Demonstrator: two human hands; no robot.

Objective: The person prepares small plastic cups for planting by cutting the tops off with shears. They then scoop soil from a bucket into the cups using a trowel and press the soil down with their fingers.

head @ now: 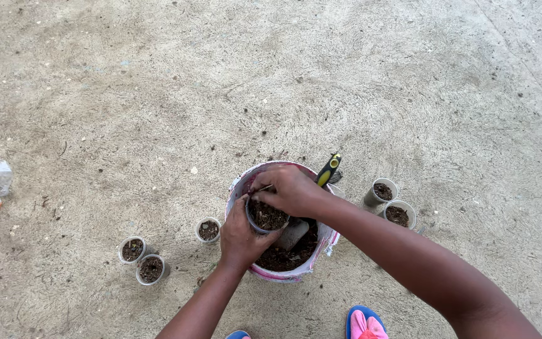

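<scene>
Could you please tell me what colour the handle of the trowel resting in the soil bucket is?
The trowel handle is black with yellow-green, clearest in the head view.

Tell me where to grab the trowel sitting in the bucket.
Take the trowel by its yellow-and-black handle, coming from the far right of the bucket. The handle sticks up over the rim there, while the blade is down in the soil under both hands.

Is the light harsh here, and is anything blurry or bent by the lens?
Head view: soft, even daylight, only faint shadows under the white soil-filled bucket and the small soil-filled plastic cups; no glare on the sandy concrete ground. The left hand and right hand look sharp; the wide lens bends the edges slightly.
</scene>
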